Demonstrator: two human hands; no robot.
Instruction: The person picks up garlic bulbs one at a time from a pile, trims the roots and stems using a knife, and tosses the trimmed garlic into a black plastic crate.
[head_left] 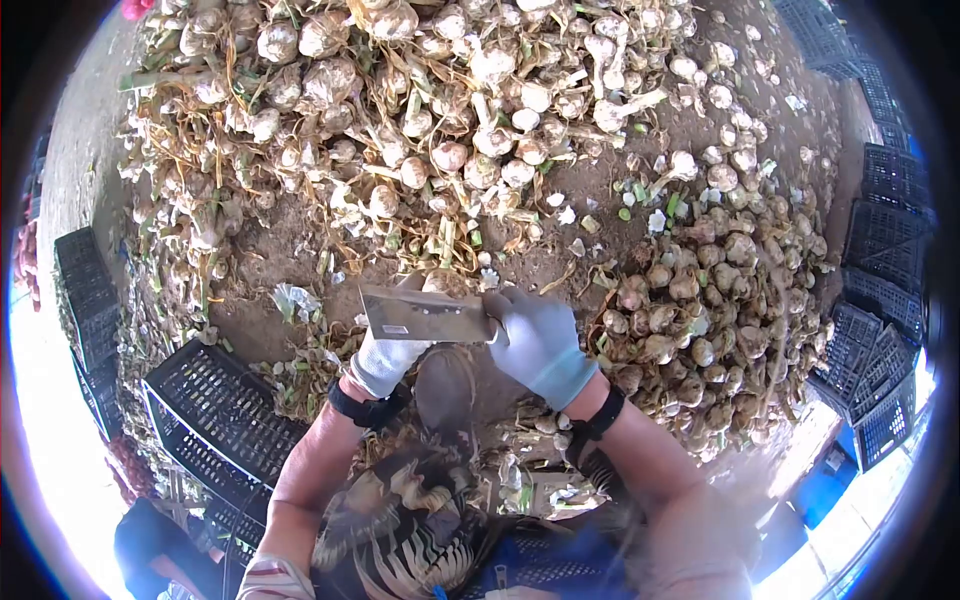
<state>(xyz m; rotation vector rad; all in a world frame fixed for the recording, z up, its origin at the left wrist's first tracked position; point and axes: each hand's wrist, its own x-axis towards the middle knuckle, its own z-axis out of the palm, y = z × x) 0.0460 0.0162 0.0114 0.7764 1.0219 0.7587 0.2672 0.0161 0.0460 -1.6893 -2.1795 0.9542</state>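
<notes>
- Garlic pile (420, 130): cut off at upper edge.
- Cleaver (430, 318): handle hidden inside right hand (535, 335), fingers closed around it.
- Left hand (393, 358): fingers mostly behind cleaver; grip cannot be determined.
- Garlic bulb (447, 282): beyond cleaver, partly hidden.

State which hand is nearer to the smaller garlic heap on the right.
Right. The right hand, on the handle end of the cleaver, is just left of the garlic heap; the left hand is farther left, partly hidden behind the blade.
</notes>
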